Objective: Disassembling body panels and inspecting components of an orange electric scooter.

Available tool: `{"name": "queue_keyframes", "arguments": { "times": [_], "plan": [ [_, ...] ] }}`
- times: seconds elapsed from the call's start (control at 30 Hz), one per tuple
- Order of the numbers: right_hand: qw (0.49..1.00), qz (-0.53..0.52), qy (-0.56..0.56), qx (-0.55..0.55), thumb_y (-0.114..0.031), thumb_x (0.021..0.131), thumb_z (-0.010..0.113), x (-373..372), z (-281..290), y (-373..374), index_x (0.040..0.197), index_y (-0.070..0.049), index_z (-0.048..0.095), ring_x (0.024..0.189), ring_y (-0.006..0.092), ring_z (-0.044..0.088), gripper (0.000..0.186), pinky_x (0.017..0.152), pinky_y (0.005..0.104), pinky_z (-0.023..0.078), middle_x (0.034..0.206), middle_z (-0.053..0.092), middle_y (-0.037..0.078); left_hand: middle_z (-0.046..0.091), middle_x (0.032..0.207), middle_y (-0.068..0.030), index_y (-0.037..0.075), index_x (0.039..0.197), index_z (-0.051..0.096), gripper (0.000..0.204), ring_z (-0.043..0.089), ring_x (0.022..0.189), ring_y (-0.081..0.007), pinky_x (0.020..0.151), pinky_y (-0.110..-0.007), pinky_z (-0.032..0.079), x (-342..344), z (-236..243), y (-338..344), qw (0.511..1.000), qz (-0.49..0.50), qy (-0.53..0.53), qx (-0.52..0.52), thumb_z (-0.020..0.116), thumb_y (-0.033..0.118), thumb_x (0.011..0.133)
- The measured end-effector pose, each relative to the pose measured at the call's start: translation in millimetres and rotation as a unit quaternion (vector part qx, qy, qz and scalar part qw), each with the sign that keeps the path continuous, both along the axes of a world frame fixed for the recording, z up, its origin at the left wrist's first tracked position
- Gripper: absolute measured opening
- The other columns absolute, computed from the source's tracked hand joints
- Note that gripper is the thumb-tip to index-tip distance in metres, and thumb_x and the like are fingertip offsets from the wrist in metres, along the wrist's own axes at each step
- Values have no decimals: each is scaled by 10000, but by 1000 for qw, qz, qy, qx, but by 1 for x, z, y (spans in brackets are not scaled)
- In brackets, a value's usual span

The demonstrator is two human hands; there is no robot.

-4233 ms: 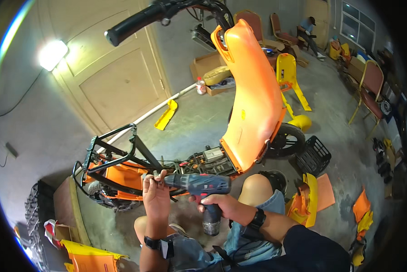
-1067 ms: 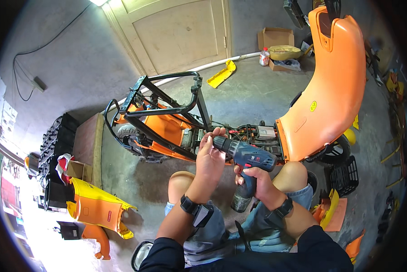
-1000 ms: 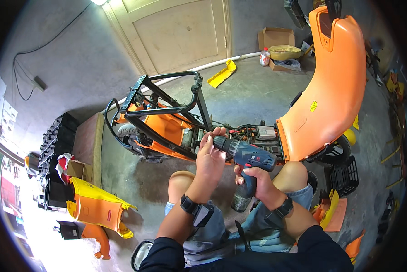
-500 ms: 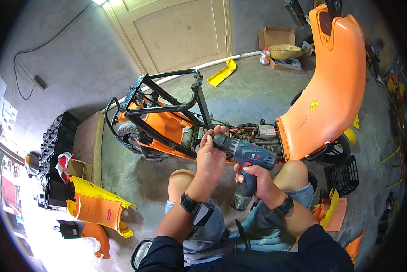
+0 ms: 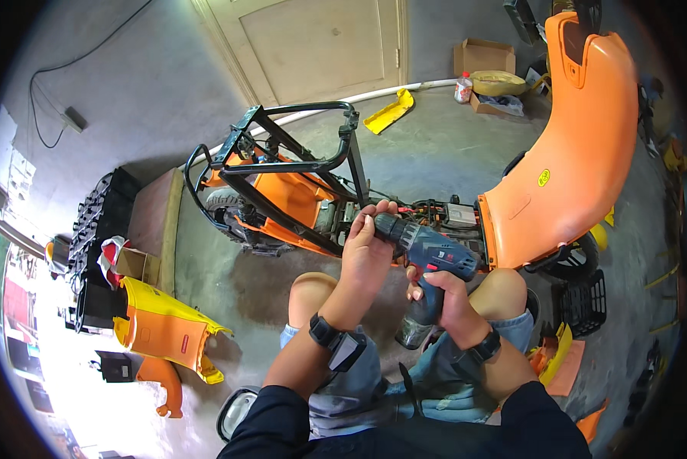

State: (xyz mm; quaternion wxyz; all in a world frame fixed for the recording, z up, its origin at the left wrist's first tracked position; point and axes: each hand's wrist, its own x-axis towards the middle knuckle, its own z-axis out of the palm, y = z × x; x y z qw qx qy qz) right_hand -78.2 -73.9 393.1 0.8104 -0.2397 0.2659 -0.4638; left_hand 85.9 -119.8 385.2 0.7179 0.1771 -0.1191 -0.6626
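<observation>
A dark blue cordless drill [image 5: 444, 255] lies across my lap, its chuck pointing left and slightly up. My right hand [image 5: 444, 294] is wrapped round its handle, below the body and beside the red trigger area. At the front of the chuck [image 5: 391, 226], the fingertips of my left hand [image 5: 368, 239] are pinched together; what they hold is too small and hidden to make out. Just beyond both hands stands a partly stripped electric scooter, with a black tube frame [image 5: 282, 170], wiring and a silver box [image 5: 459, 215] in its floor, and a large orange front panel [image 5: 553, 172].
Orange and yellow body panels [image 5: 167, 333] lie on the floor at left, near black crates [image 5: 102, 222] and a small carton [image 5: 138, 265]. A yellow panel [image 5: 389, 112], a bottle [image 5: 463, 88] and an open box [image 5: 485, 57] are by the far wall. A black basket [image 5: 580, 302] stands at right.
The whole view has shifted a little, so the scene sits slightly further right. Both hands keep nearly the same hold on the drill and its front end.
</observation>
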Motion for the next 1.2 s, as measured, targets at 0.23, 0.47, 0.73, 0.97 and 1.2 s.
{"name": "queue_keyframes", "arguments": {
  "times": [0.23, 0.47, 0.73, 0.97, 1.2],
  "plan": [
    [1000, 3, -10, 4, -160, 791, 601, 0, -1, -1, 1159, 1, 528, 630, 169, 570, 409, 693, 359, 493, 935, 609, 122, 582, 1278, -120, 42, 1199, 526, 226, 494, 1280, -276, 1101, -456, 366, 0, 0, 0, 1000, 0, 21, 5, 414, 150, 1035],
    [1000, 5, -19, 2, -166, 792, 602, -1, -6, -2, 1153, 0, 524, 625, 173, 571, 405, 695, 374, 495, 934, 608, 123, 578, 1279, -93, 55, 1197, 521, 219, 496, 1282, -265, 1084, -438, 383, -3, 3, 0, 1000, 9, 6, 21, 411, 158, 1038],
    [999, 21, -48, 4, -157, 799, 610, -3, -8, -2, 1172, -24, 537, 653, 172, 567, 402, 706, 363, 496, 928, 598, 112, 585, 1261, -111, 43, 1191, 514, 226, 509, 1265, -275, 1089, -435, 398, -4, 6, 2, 999, 10, 9, 37, 407, 177, 1044],
    [999, 17, -36, 2, -158, 798, 612, -3, -6, 0, 1173, -18, 538, 659, 176, 575, 407, 710, 362, 498, 929, 605, 113, 585, 1248, -103, 54, 1195, 508, 245, 510, 1250, -268, 1090, -439, 392, -3, 5, 2, 1000, -10, 4, -2, 425, 224, 1040],
    [998, 25, 30, -51, -128, 795, 596, 1, -6, 4, 1146, 17, 553, 669, 192, 589, 382, 686, 326, 500, 940, 623, 108, 594, 1219, -85, 100, 1167, 542, 411, 513, 1222, -263, 1090, -461, 376, -11, 5, 9, 994, -80, 76, 20, 555, 452, 955]
  ]
}}
